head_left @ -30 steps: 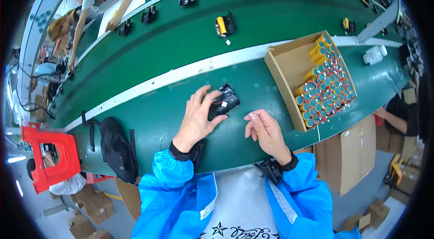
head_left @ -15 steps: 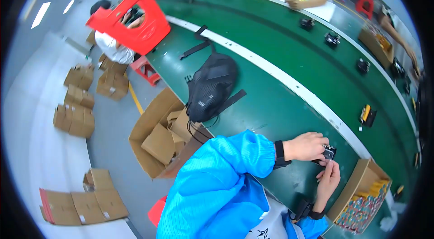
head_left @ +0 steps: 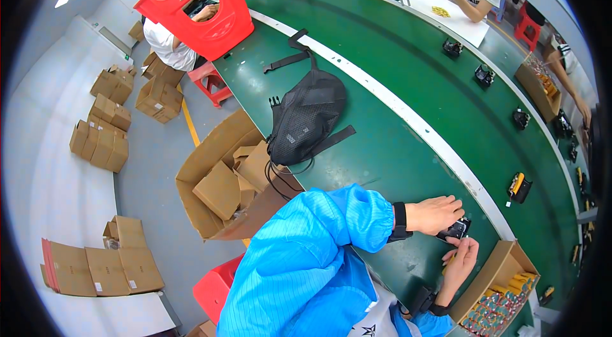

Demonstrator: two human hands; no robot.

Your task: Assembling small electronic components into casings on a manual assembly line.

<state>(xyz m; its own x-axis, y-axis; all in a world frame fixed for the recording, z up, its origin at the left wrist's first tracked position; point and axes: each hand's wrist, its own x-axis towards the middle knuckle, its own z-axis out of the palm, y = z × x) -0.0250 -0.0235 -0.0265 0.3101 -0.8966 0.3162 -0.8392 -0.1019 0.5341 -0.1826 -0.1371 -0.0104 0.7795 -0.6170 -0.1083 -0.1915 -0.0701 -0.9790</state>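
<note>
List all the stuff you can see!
Flat worktop: one, green, centre
Small plastic housing: one, black, worktop, lower right
Open rectangular carton: one, brown cardboard, lower right
Cylindrical wired cells: many, yellow, inside the carton
Soft mesh bag: one, black, on the worktop
Plastic stools: several, red, worktop's end and floor
Cardboard boxes: many, brown, floor at left
More plastic housings: several, mostly black, farther right
Co-workers: several, mostly white tops, upper edge
Left hand: one, blue-sleeved, over the small housing
Right hand: one, blue-sleeved, at that housing's edge
</note>
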